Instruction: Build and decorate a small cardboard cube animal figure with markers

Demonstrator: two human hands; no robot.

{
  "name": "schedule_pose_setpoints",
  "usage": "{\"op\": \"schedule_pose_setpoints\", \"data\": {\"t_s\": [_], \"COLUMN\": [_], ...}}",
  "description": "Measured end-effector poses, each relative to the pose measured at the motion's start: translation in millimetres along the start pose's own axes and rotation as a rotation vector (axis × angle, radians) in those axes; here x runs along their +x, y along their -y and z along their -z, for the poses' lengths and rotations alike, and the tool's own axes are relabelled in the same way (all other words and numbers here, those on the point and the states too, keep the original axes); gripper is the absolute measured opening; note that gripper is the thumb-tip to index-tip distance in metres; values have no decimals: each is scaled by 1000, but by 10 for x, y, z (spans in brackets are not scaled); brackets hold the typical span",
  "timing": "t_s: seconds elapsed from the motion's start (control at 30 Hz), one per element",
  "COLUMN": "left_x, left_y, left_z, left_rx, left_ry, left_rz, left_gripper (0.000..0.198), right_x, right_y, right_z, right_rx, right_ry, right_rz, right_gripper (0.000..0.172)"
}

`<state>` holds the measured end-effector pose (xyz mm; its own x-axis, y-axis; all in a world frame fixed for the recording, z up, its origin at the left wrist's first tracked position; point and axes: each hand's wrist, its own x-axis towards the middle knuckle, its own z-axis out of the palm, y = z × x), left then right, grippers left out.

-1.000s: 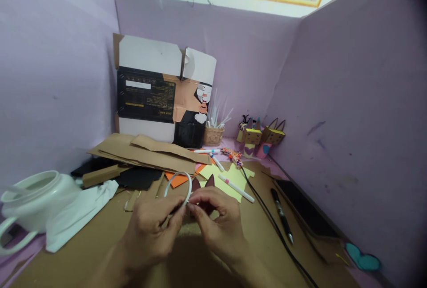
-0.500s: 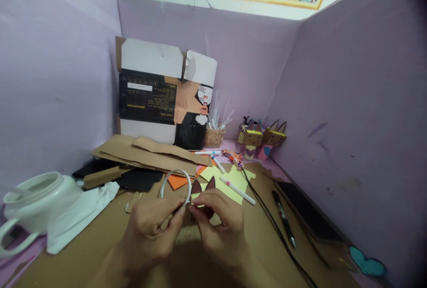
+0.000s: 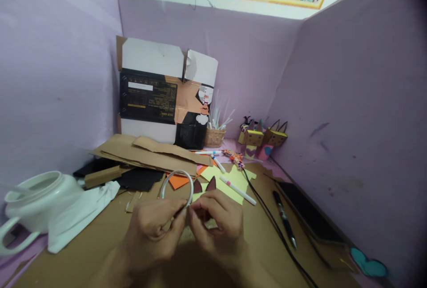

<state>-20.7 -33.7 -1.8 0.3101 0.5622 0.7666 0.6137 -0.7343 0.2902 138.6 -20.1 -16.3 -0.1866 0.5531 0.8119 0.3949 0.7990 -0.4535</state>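
Observation:
A narrow white ring, which looks like a roll of tape (image 3: pixel 191 186), stands up from the fingers of my left hand (image 3: pixel 155 226). Thumb and forefinger pinch its lower right edge. My right hand (image 3: pixel 222 219) is closed in a pinch right beside that edge, its fingertips almost touching the left ones. Whatever lies between the right fingertips is too small to make out. Two dark brown pointed ears (image 3: pixel 211 184) poke up behind my right hand, which hides what they belong to.
Yellow paper (image 3: pixel 238 184), orange paper (image 3: pixel 177 182) and a pink-banded marker (image 3: pixel 237 190) lie beyond my hands. A glue gun (image 3: pixel 233 158) trails its black cable to the right, near a pen (image 3: pixel 284 220). At left stand a white pot (image 3: pixel 40 203) and cardboard sheets (image 3: pixel 150 157).
My right fingertips have shifted slightly down and left, closer to my left fingertips. The roll of tape stays in my left hand, almost unmoved.

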Motion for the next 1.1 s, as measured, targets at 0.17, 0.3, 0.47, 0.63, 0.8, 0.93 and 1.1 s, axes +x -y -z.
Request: {"op": "schedule_pose_setpoints", "data": {"t_s": [0.17, 0.3, 0.47, 0.63, 0.8, 0.93, 1.1], "left_x": [14, 19, 6, 11, 21, 49, 59], "left_y": [3, 9, 14, -47, -33, 88, 88], "left_z": [22, 15, 4, -26, 5, 121, 114], "left_rx": [-31, -49, 13, 14, -99, -181, -15], "left_ry": [56, 38, -26, -33, -31, -82, -36], "left_rz": [51, 15, -48, 4, 208, 368, 155], "left_gripper": [19, 17, 12, 19, 22, 24, 19], "right_x": [0, 5, 28, -2, -26, -6, 8], "right_y": [-14, 7, 28, 13, 28, 49, 44], "right_z": [-16, 2, 32, 15, 11, 16, 3], "right_rx": [11, 43, 38, -5, 2, 92, 89], "right_ry": [-15, 17, 73, 132, 155, 56, -30], "right_rz": [10, -14, -42, -45, -46, -90, -63], "right_gripper": [9, 9, 9, 10, 11, 11, 10]}}
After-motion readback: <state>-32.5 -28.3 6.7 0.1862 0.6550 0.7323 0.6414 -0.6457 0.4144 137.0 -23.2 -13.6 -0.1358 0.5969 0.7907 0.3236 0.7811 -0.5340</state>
